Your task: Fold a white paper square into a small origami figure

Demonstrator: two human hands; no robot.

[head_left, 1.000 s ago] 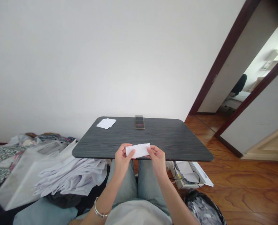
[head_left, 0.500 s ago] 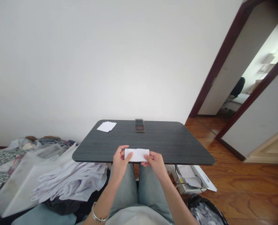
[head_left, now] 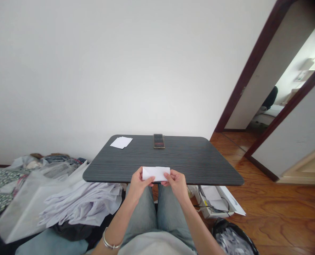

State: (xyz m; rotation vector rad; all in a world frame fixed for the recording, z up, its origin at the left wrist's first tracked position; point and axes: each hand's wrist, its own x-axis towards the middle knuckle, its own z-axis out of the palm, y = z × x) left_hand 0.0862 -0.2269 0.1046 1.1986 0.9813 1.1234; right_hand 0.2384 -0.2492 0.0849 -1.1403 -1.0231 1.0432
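Observation:
A folded piece of white paper [head_left: 156,173] is held level at the near edge of the dark table [head_left: 194,159]. My left hand [head_left: 140,181] pinches its left end, thumb on the front face and fingers behind. At the other end, my right hand [head_left: 175,180] grips the paper the same way. A small stack of white paper sheets [head_left: 121,142] lies at the table's far left corner. Near the back edge, in the middle, rests a phone [head_left: 159,141].
White cloth [head_left: 85,203] and other fabrics are heaped at the left. Below the table's right side stands a white box [head_left: 207,210] with cables and papers. A black bag [head_left: 233,239] sits on the wooden floor. A doorway [head_left: 246,92] is at the right.
My left fingers have shifted: the raised index finger has come down behind the paper, and the thumb lies lower along its bottom edge. The paper sits slightly higher in view.

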